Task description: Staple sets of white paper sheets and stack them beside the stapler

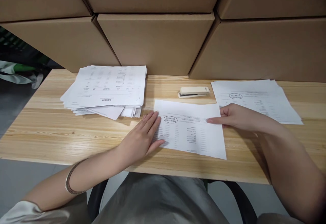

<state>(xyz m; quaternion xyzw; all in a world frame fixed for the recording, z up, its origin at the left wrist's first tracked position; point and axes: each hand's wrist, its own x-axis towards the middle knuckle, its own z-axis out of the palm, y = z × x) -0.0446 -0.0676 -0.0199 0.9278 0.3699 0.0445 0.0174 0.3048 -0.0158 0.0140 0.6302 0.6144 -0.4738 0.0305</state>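
Note:
A printed white sheet with an oval stamp lies in front of me near the table's front edge. My left hand rests flat at its left edge, fingers stretched out, thumb on the paper. At the right edge my right hand pinches the sheet, thumb on top and fingers beneath. Just behind the sheet sits a cream stapler. To the left is a thick, uneven pile of printed papers. A thinner stack of papers, also stamped, lies at the right, partly behind my right forearm.
Large cardboard boxes are stacked along the back of the wooden table. A black chair's armrests show below the front edge. White and green items are beyond the table's left side.

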